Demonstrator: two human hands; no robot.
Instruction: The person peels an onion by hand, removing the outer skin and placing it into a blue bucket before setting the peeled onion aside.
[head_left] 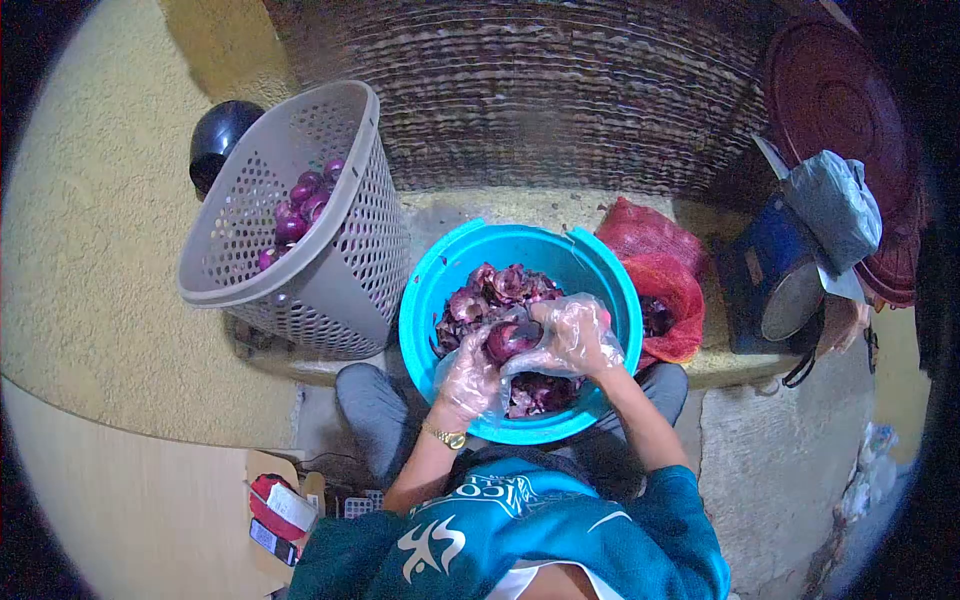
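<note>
Over a turquoise tub point(415, 275), both hands wear clear plastic gloves. My left hand point(470, 378) is closed round a red onion point(510, 343), keeping it above the tub's middle. My right hand point(575, 335) meets the onion from the other side, its fingers curled and pressed together at the top. Whether a knife or a bit of skin sits in those fingers is hidden. Loose purple onion skins point(490, 295) fill much of the tub beneath the hands.
To the left, a grey perforated basket point(360, 200) holds several red onions point(300, 205). A red mesh bag point(655, 240) lies against the tub's right side. Farther right stand a blue box-like thing with a round dial point(792, 302) and a maroon lid point(840, 90).
</note>
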